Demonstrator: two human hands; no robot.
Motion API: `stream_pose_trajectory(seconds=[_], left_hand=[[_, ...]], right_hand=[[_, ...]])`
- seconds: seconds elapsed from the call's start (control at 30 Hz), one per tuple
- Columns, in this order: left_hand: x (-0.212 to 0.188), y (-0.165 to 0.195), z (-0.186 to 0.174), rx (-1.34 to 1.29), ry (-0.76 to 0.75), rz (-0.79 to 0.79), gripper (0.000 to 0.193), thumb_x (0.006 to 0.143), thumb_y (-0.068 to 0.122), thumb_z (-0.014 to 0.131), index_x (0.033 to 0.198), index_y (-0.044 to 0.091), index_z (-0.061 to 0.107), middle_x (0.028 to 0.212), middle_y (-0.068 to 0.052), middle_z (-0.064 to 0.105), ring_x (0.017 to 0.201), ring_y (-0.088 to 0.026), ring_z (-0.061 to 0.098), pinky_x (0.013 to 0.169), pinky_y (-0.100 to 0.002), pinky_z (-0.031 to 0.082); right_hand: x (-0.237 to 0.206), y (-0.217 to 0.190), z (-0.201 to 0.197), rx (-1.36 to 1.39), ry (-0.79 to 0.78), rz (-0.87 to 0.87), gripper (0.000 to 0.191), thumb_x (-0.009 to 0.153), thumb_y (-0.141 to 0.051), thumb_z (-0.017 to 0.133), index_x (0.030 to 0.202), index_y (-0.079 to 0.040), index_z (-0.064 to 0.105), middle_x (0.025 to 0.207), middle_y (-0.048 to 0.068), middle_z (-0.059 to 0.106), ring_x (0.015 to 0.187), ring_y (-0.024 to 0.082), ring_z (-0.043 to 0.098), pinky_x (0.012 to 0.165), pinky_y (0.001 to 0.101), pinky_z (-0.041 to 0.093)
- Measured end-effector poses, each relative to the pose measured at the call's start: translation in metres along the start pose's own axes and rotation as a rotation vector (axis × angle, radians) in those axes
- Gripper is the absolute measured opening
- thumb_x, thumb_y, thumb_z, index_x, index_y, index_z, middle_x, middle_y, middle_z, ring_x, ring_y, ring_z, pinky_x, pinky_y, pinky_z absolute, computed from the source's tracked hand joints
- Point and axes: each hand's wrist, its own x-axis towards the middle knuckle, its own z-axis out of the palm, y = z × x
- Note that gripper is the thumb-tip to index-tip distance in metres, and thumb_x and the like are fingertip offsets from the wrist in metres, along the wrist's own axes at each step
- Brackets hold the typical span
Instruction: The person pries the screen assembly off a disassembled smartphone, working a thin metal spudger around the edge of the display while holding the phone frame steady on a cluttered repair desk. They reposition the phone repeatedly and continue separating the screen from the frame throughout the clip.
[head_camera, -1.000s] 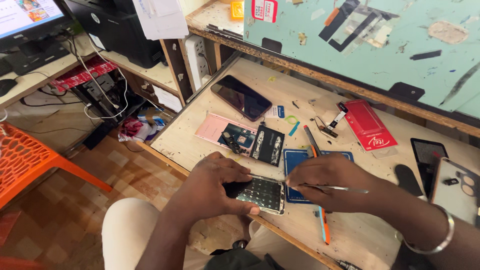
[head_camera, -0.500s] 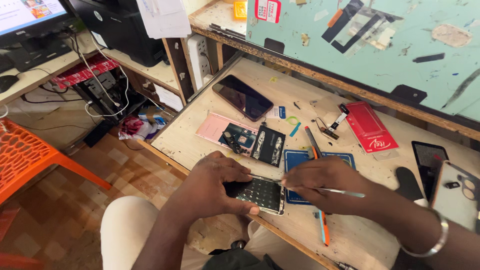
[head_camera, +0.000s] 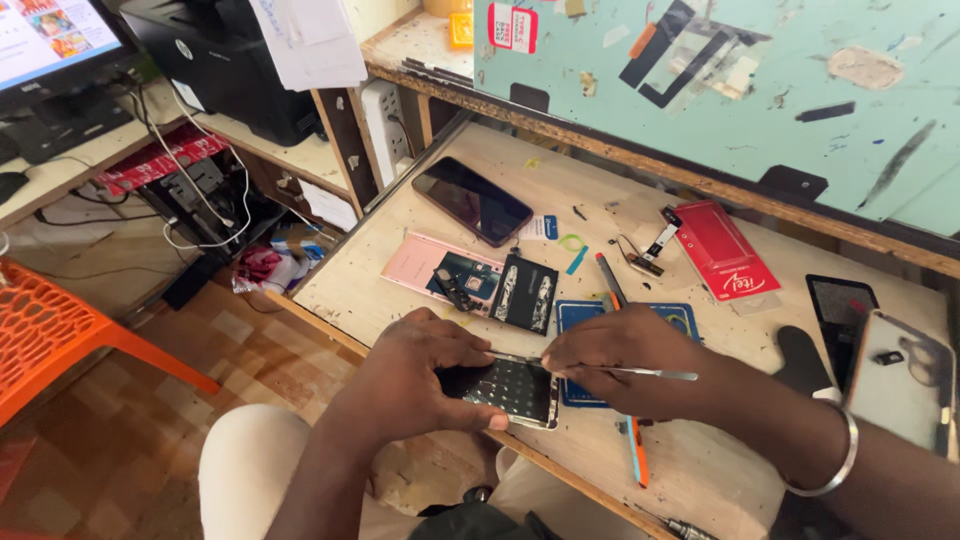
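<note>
Here the left hand (head_camera: 420, 385) has its grip closed around an opened phone (head_camera: 510, 388) (its inner frame facing up) at the near edge of the wooden table (head_camera: 380, 290). The right hand (head_camera: 625, 365) pinches thin metal tweezers (head_camera: 650, 374), tip at the phone's far edge. A blue mat (head_camera: 580, 318) lies just beyond; a dark phone (head_camera: 472, 200) lies farther off.

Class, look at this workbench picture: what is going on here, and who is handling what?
A person sits at a wooden workbench. The left hand steadies an opened phone at the bench's near edge, its insides facing up. The right hand holds a thin metal tool at the phone's upper edge. A blue mat, an orange-handled tool and an intact dark phone lie nearby.
</note>
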Motion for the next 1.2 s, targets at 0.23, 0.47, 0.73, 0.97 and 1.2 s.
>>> stream_pose_trajectory(seconds=[0.23, 0.47, 0.73, 0.97, 1.2], left_hand=[[-0.001, -0.001, 0.0, 0.006, 0.039, 0.055, 0.068, 0.052, 0.051, 0.095, 0.102, 0.007, 0.082, 0.109, -0.007, 0.079, 0.105, -0.025, 0.067, 0.095, -0.036, 0.051], [-0.001, 0.001, 0.0, -0.016, 0.032, 0.002, 0.067, 0.05, 0.05, 0.095, 0.101, 0.008, 0.083, 0.106, -0.006, 0.079, 0.104, -0.025, 0.066, 0.093, -0.035, 0.053], [-0.001, 0.002, -0.001, -0.021, 0.011, -0.019, 0.068, 0.049, 0.05, 0.095, 0.101, 0.008, 0.082, 0.106, -0.004, 0.08, 0.105, -0.024, 0.066, 0.093, -0.035, 0.053], [-0.002, 0.002, -0.001, -0.031, 0.03, 0.002, 0.07, 0.049, 0.052, 0.094, 0.102, 0.008, 0.082, 0.108, -0.005, 0.078, 0.106, -0.025, 0.065, 0.094, -0.035, 0.052], [-0.001, 0.0, -0.001, 0.012, -0.012, -0.001, 0.07, 0.049, 0.052, 0.094, 0.102, 0.009, 0.083, 0.107, -0.004, 0.08, 0.106, -0.024, 0.065, 0.096, -0.035, 0.051]], right_hand=[[-0.004, 0.0, -0.002, -0.013, -0.023, 0.012, 0.012, 0.086, -0.01, 0.073, 0.098, -0.007, 0.076, 0.099, 0.009, 0.08, 0.088, 0.027, 0.079, 0.073, 0.0365, 0.062], [-0.001, 0.002, -0.005, -0.019, -0.101, 0.019, 0.014, 0.086, -0.008, 0.074, 0.1, -0.006, 0.076, 0.098, 0.011, 0.079, 0.087, 0.028, 0.078, 0.075, 0.0386, 0.062], [0.002, 0.0, 0.0, 0.036, -0.003, -0.036, 0.015, 0.087, -0.007, 0.073, 0.102, -0.005, 0.075, 0.101, 0.011, 0.079, 0.089, 0.027, 0.079, 0.073, 0.0361, 0.063], [-0.002, 0.002, -0.008, 0.011, -0.092, 0.031, 0.014, 0.084, -0.007, 0.074, 0.098, -0.007, 0.076, 0.097, 0.009, 0.081, 0.086, 0.026, 0.079, 0.073, 0.0369, 0.062], [0.003, 0.008, 0.011, 0.028, 0.03, -0.061, 0.014, 0.088, -0.008, 0.074, 0.102, -0.006, 0.075, 0.101, 0.011, 0.079, 0.09, 0.027, 0.078, 0.076, 0.0364, 0.063]])
